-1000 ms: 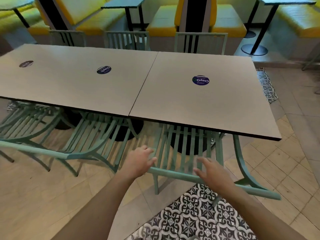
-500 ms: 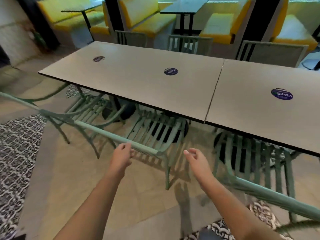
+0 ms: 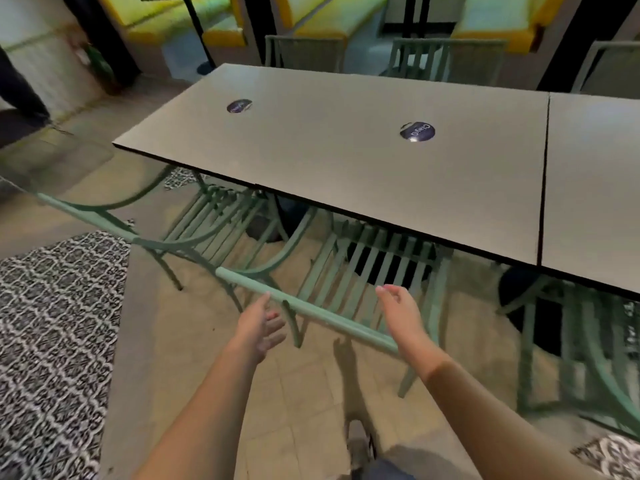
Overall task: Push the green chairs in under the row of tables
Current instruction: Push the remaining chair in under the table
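A row of grey tables [image 3: 346, 161] runs from the upper left to the right edge. On the near side stand green slatted chairs. The middle chair [image 3: 349, 271] has its seat partly under the table edge and its top rail [image 3: 311, 310] points at me. My left hand [image 3: 259, 327] is open just below the rail's left part. My right hand [image 3: 401, 313] is open over the rail's right part; contact is unclear. The left chair [image 3: 207, 223] stands angled out from the table corner. At the right, a third chair [image 3: 571, 341] sits partly under the table.
Patterned black-and-white floor tiles [image 3: 52, 341] lie at the left. My shoe [image 3: 358, 441] shows at the bottom. More green chairs [image 3: 443, 60] stand on the far side of the tables, with yellow booth seats [image 3: 329, 15] behind. A person's dark leg [image 3: 20, 88] is at the far left.
I have moved left along the row, from the right chair to the middle one. Both hands left the right chair's rail and have come up to the middle chair's rail.
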The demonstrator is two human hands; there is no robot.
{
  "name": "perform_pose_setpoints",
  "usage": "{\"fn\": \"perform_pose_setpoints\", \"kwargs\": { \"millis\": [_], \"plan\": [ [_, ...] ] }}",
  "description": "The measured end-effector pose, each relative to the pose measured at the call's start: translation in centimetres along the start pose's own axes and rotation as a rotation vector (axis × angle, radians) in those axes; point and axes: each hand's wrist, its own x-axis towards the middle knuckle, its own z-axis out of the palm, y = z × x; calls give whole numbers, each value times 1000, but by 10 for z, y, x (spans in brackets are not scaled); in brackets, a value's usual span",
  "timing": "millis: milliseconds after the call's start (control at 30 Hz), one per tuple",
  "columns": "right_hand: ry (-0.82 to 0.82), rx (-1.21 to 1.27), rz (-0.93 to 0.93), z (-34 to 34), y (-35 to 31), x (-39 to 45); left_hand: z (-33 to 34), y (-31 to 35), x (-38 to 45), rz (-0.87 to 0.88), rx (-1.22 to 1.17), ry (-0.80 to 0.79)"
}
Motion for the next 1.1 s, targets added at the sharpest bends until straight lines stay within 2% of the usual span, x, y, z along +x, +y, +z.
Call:
{"fn": "perform_pose_setpoints", "kwargs": {
  "millis": [167, 333, 533, 633, 700, 767, 867, 933, 1100],
  "plan": [
    [89, -40, 42, 21, 1, 4, -31, 26, 47, -32, 8, 36],
    [288, -100, 64, 32, 10, -5, -42, 52, 92, -75, -78, 33],
    [755, -46, 132, 66, 17, -23, -52, 82, 132, -250, -172, -106],
    [1065, 138, 254, 79, 32, -18, -58, 88, 138, -298, -169, -144],
    [1192, 312, 365, 82, 38, -14, -58, 89, 143, -318, -157, -165],
    [1194, 598, 485, 83, 39, -11, -59, 90, 148, -334, -177, -176],
    [1057, 998, 520, 73, 46, 1, -61, 93, 153, -347, -191, -182],
    [991, 1067, 504, 64, 49, 8, -62, 95, 155, -343, -178, -181],
    [959, 1088, 553, 50, 43, 13, -60, 97, 161, -323, -110, -159]
  ]
}}
